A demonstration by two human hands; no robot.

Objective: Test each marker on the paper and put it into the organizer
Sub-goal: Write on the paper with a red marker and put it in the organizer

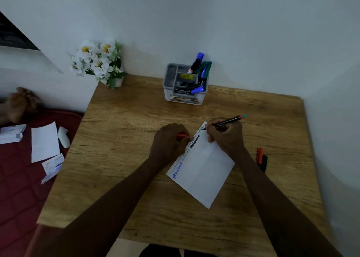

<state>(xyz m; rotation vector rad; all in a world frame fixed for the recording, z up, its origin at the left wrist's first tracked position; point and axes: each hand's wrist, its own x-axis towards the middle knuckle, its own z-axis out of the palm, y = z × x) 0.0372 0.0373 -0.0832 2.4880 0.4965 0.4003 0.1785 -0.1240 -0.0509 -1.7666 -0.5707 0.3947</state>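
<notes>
Marker test, well advanced. The right hand [226,138] pinches a slim black marker [227,122] in a writing grip, fingers curled round the barrel, tip touching the far corner of the paper [204,171]. The left hand [168,142] rests at the sheet's left edge, fingers curled round a small orange piece [182,135], probably this marker's cap. Done, judging by the layout: a row of blue, green and black trial words runs along the paper's left edge, and several blue, green and black markers stand or lie in the organizer [169,81] at the back of the table [120,159], by the wall. Left: the marker in hand must be capped and stored, and two more markers [261,159], one orange and one dark, lie just beside each other near the right edge, apparently untested. The organizer is a grey, rounded plastic box with inner dividers and a printed label on its front. The paper is a smooth white rectangle with a lengthwise crease. The table shows matt wood grain with knots
</notes>
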